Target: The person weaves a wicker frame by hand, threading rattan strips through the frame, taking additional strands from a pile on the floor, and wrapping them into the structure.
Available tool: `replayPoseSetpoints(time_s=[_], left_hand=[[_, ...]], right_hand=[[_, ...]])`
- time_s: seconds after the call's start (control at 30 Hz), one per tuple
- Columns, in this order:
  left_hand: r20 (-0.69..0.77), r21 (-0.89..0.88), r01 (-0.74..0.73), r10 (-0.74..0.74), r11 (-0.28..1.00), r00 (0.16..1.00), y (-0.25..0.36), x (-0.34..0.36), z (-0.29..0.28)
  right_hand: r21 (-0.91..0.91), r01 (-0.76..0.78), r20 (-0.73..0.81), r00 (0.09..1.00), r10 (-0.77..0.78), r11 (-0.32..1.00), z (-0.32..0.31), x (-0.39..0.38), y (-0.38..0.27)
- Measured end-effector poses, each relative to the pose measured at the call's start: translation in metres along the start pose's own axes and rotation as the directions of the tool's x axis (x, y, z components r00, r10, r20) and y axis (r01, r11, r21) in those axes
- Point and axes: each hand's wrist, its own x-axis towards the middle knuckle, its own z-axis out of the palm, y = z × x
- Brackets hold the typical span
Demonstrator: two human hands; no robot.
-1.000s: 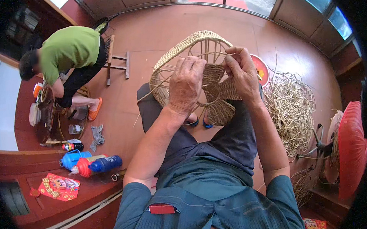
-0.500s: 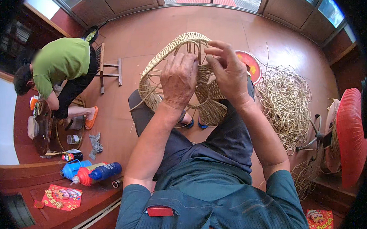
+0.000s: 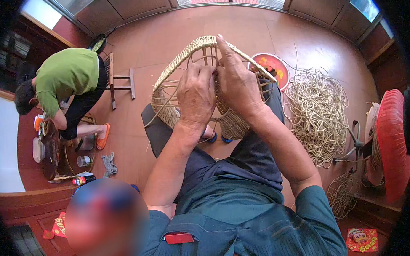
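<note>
A partly woven, straw-coloured wicker frame (image 3: pixel 161 86) rests across my thighs, with a thick braided rim and thin open spokes. My left hand (image 3: pixel 196 95) is closed at the spokes in the middle, its fingertips bent down into the weave. Right beside it, my right hand (image 3: pixel 239 83) pinches low at the same spot, its index finger stretched up along the rim. The two hands nearly touch. A strand of cord seems to be between the fingertips, but they hide most of it. Tighter weaving (image 3: pixel 234 122) shows below my right hand.
A large heap of loose cord (image 3: pixel 318 116) lies on the floor at right, by a red basin (image 3: pixel 275 63). Farther right stands a red-covered fan (image 3: pixel 391 145). At left a person in green (image 3: pixel 70 76) bends over a low glass table (image 3: pixel 50 153), near a wooden stool (image 3: pixel 120 81).
My right hand has come down and left from above the weave to meet my left hand, its index finger now extended. A blurred patch now covers the bottles at lower left.
</note>
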Motion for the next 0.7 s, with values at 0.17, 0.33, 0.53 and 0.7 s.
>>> replayPoseSetpoints(time_s=[0.17,0.33,0.53,0.7], left_hand=[[-0.072,0.054,-0.013,0.017,0.998,0.997,0.006,-0.003,0.003],[-0.096,0.030,-0.164,0.166,0.986,0.981,0.012,0.006,0.007],[-0.053,-0.023,-0.207,0.205,0.978,0.977,0.013,0.013,0.031],[-0.008,-0.041,-0.140,0.140,0.989,0.990,0.017,0.018,0.033]], right_hand=[[0.587,-0.303,0.097,0.947,0.306,0.751,-0.013,-0.002,0.004],[0.864,-0.503,0.460,0.790,0.406,-0.001,-0.046,-0.004,0.024],[0.918,-0.371,0.256,0.825,0.504,0.141,-0.134,-0.020,0.112],[0.971,-0.214,0.054,0.622,0.781,0.103,-0.245,-0.068,0.224]])
